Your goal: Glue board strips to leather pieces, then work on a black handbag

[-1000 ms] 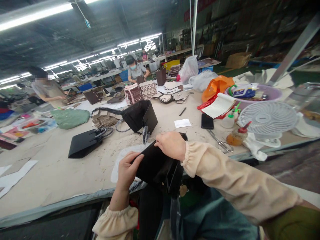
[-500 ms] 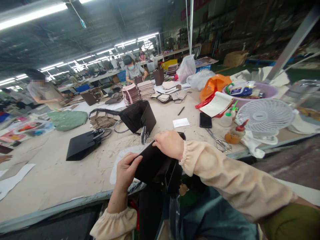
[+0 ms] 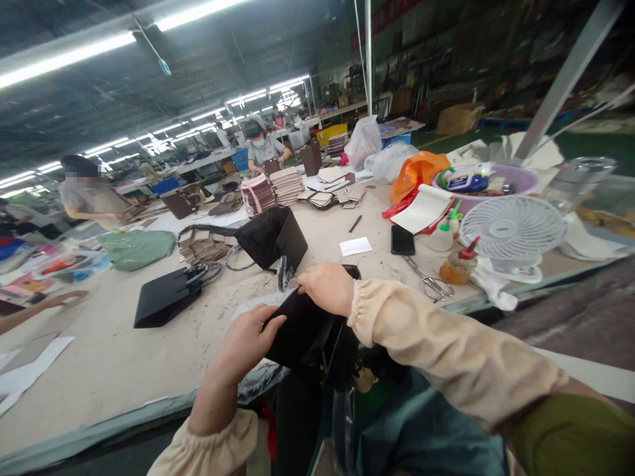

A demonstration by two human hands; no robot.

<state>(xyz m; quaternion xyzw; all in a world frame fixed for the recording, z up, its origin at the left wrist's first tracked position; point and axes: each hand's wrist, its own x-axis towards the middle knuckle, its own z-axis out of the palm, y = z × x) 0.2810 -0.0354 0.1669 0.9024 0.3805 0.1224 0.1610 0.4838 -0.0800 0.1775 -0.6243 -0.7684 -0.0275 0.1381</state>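
Observation:
A black bag [image 3: 302, 330] is tilted at the table's front edge, over my lap. My left hand [image 3: 253, 340] pinches its left edge between thumb and fingers. Higher up on the same bag, my right hand [image 3: 330, 289] is closed on the upper edge; its fingertips are partly hidden. Just beyond my hands stands another black bag [image 3: 272, 238] with plastic-wrapped handles. A third black bag [image 3: 166, 294] lies on its side to the left, its handles pointing right.
On the right are a phone [image 3: 402, 240], scissors [image 3: 431, 284], a white fan [image 3: 510, 228] and a purple basin [image 3: 528, 182]. Stacked pieces [image 3: 285, 185] stand farther back. Another person's hand [image 3: 67, 299] reaches in at the left. Co-workers are behind the table.
The view has shifted slightly. My left hand stays on the bag's edge, with its forearm lying more to the left. At the far left, another person's arm has come farther in.

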